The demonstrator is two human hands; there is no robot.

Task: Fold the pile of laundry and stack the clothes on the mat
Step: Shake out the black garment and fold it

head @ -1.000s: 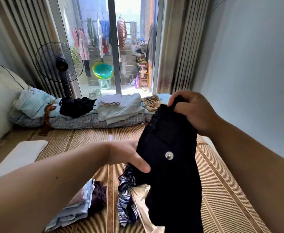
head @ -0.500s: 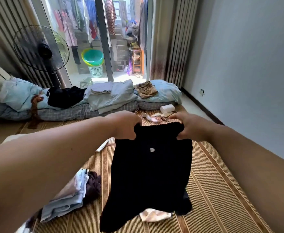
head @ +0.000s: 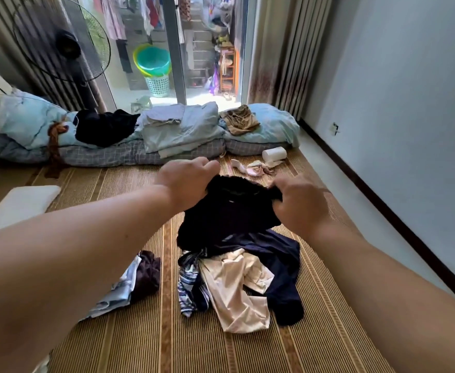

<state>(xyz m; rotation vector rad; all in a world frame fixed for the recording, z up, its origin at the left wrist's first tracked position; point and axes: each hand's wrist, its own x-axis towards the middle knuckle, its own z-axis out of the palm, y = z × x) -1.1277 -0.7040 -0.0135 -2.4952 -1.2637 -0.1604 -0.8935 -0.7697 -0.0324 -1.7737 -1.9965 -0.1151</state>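
Observation:
A black garment lies low over the far end of the laundry pile, its top edge pinched by both hands. My left hand grips its left corner and my right hand grips its right corner. Under and in front of it the pile shows a dark navy piece, a cream garment and a striped one. All of it rests on the woven straw mat. A small stack of folded clothes, light blue with a dark brown piece, sits left of the pile.
Folded bedding and pillows line the mat's far end, with a toilet roll and pink scraps near them. A white cushion lies at left. A standing fan and glass door are behind; a wall runs along the right.
The black garment was held up spread between both hands; now both hands have lowered it onto the far side of the pile. The view has tilted down and forward.

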